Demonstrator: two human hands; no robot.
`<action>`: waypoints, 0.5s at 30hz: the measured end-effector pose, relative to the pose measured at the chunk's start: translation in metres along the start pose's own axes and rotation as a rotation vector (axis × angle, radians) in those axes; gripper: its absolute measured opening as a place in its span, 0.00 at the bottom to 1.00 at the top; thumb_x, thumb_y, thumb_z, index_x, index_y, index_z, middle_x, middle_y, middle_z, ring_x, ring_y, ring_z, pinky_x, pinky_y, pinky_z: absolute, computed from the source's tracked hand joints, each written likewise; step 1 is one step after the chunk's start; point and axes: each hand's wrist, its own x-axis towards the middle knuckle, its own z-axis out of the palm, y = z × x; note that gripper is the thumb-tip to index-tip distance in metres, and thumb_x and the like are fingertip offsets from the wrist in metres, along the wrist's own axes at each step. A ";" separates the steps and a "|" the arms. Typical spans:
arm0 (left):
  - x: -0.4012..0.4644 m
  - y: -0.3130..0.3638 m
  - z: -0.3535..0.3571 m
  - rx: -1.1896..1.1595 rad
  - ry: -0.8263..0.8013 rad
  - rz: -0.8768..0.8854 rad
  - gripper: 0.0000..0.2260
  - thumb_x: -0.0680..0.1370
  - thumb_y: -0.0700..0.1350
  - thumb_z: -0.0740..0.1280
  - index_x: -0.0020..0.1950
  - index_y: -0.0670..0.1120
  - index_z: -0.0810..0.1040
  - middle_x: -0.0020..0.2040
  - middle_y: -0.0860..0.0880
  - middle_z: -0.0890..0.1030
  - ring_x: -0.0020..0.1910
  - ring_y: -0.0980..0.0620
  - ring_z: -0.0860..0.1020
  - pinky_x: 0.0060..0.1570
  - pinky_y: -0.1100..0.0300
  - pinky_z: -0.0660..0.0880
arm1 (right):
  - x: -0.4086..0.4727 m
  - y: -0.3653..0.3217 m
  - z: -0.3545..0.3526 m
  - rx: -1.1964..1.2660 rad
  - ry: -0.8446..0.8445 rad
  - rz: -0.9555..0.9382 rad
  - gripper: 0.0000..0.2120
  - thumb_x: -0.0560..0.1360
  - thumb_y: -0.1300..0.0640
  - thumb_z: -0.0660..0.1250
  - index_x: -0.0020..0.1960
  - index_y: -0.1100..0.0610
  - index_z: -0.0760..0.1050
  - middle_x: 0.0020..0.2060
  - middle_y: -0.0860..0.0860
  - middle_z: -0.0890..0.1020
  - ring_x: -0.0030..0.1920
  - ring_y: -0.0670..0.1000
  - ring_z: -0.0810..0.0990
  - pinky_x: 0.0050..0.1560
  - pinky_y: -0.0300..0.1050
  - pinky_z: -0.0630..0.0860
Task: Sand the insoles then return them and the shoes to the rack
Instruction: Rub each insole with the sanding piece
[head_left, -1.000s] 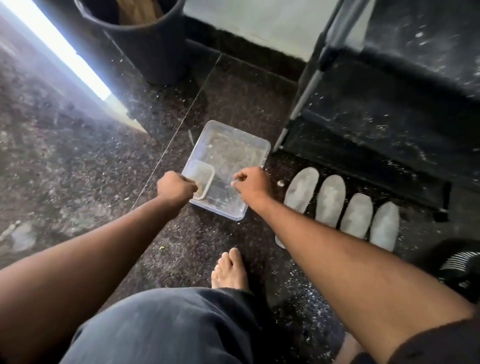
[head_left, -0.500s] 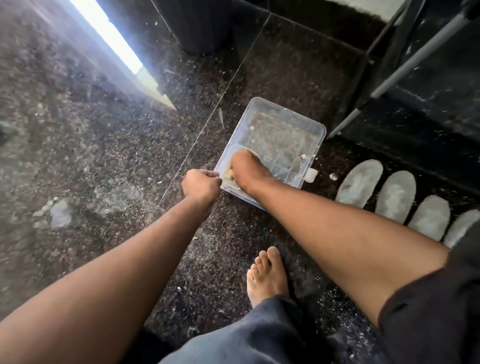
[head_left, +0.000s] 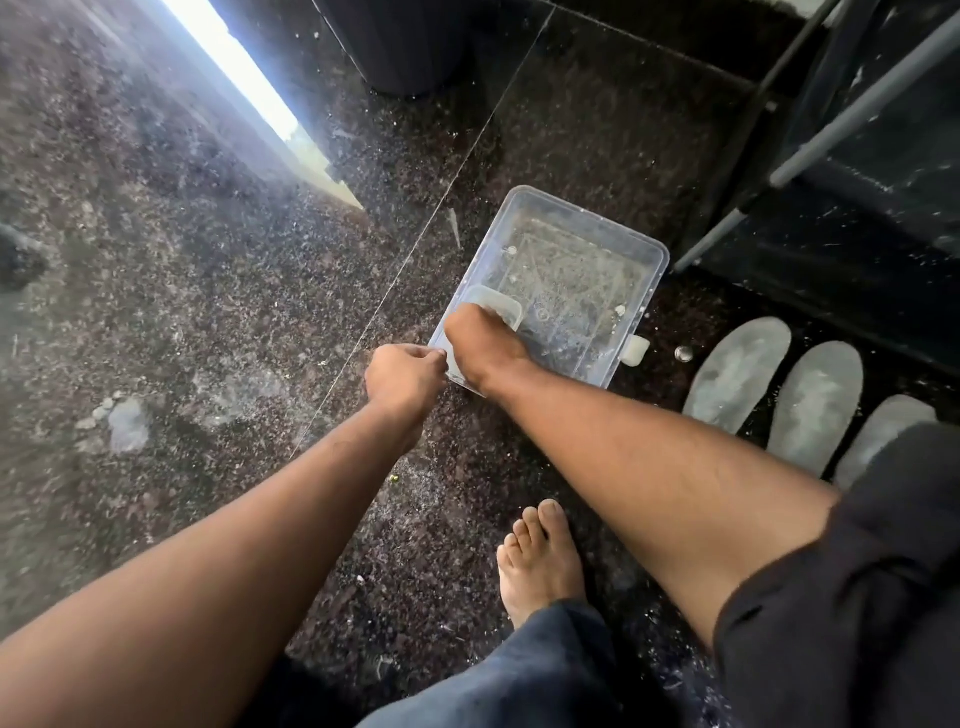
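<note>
Left hand (head_left: 404, 375) curled, gripping the near corner of a clear tub (head_left: 631, 254), right hand (head_left: 480, 340) reaching into the tub over a small box (head_left: 498, 304), its grasp hidden, three grey insoles (head_left: 737, 374) on the floor (head_left: 208, 312) right of the tub, beside the black rack (head_left: 857, 156).

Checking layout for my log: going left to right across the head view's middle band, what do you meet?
Left hand → right hand reaching into the clear plastic box → small round bead → three grey insoles, side by side.
</note>
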 end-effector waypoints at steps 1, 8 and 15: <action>-0.005 0.005 0.003 0.000 -0.018 0.017 0.12 0.79 0.40 0.72 0.35 0.45 0.84 0.36 0.45 0.85 0.37 0.47 0.81 0.54 0.41 0.83 | -0.003 -0.001 -0.003 0.003 0.009 -0.028 0.16 0.69 0.55 0.48 0.41 0.58 0.74 0.42 0.56 0.77 0.42 0.57 0.72 0.43 0.48 0.70; -0.034 0.042 0.039 0.019 -0.092 0.114 0.10 0.82 0.41 0.67 0.42 0.44 0.83 0.40 0.43 0.86 0.36 0.46 0.83 0.50 0.48 0.83 | -0.024 0.027 -0.044 0.142 0.268 0.007 0.12 0.78 0.60 0.55 0.40 0.56 0.74 0.36 0.51 0.78 0.34 0.51 0.73 0.30 0.45 0.59; -0.090 0.063 0.096 0.167 -0.263 0.214 0.10 0.84 0.39 0.64 0.44 0.44 0.81 0.40 0.43 0.84 0.34 0.48 0.80 0.42 0.53 0.82 | -0.061 0.101 -0.086 0.104 0.424 0.029 0.09 0.75 0.65 0.64 0.38 0.57 0.77 0.34 0.45 0.73 0.36 0.46 0.71 0.39 0.41 0.65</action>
